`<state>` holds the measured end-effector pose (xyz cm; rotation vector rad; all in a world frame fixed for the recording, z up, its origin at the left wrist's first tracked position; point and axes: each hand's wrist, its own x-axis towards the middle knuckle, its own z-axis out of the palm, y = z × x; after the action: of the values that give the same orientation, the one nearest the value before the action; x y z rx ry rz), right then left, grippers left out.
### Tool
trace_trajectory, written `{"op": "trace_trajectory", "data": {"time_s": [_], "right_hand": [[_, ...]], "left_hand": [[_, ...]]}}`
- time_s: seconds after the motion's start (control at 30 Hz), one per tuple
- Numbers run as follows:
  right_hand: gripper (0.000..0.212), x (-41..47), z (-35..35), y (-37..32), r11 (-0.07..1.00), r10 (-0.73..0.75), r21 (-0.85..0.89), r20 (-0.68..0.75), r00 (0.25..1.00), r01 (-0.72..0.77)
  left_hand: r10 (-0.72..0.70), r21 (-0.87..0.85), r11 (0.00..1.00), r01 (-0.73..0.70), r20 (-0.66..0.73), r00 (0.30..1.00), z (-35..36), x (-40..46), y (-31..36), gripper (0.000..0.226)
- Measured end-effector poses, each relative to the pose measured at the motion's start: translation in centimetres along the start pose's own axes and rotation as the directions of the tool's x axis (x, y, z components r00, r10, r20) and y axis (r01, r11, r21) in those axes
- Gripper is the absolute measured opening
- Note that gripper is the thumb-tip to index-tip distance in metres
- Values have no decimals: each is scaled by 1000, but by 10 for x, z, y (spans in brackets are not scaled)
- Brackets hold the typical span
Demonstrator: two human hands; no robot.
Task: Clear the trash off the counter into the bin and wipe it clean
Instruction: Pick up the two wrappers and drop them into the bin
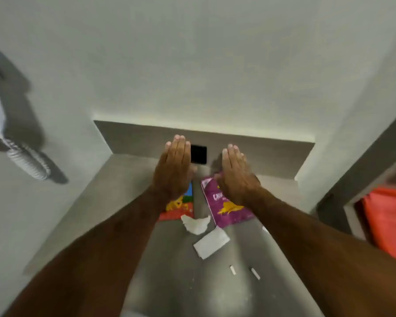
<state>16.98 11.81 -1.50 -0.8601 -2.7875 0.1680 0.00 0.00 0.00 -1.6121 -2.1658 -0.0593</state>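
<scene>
Right now you hold both hands out flat over the back of the grey counter (146, 259), palms down and fingers straight and pressed together, gripping nothing; it reads as a pause before the first grab, not a reach for any one piece. Your left hand (173, 170) hovers over the red and yellow snack wrapper (177, 208), and your right hand (237, 177) covers the top of the purple snack wrapper (226, 207), so each hand already sits above the largest piece on its side, which would let you pick up both at once. Whether either palm touches its wrapper is hard to tell. Count the trash: two snack wrappers side by side with a strip of bare counter between them, one crumpled white tissue (196, 223) just in front of that gap, one flat white paper slip (212, 244) nearer you, and two small white scraps (232, 269) closest to the edge, the second (255, 273) just to the right. That makes six pieces, all on the counter. No bin or wiping cloth is clearly visible; an orange object (386, 220) shows past the right wall, but you cannot tell what it is.
</scene>
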Motion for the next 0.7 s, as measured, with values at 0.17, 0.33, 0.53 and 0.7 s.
{"op": "trace_trajectory", "data": {"time_s": [0.17, 0.33, 0.53, 0.7], "right_hand": [[122, -12, 74, 21, 987, 47, -157, 479, 876, 33], [116, 7, 75, 24, 992, 52, -122, 626, 778, 32], [79, 15, 63, 12, 992, 15, -104, 630, 776, 65], [54, 11, 60, 7, 977, -43, -153, 549, 834, 151]], "left_hand": [[-174, -12, 978, 209, 513, 841, 74, -27, 8, 84], [-110, -86, 928, 362, 866, 488, 93, -19, -1, 112], [-65, -89, 969, 230, 808, 586, 98, -18, -3, 81], [-90, -230, 927, 297, 633, 769, 95, -22, -21, 46]]}}
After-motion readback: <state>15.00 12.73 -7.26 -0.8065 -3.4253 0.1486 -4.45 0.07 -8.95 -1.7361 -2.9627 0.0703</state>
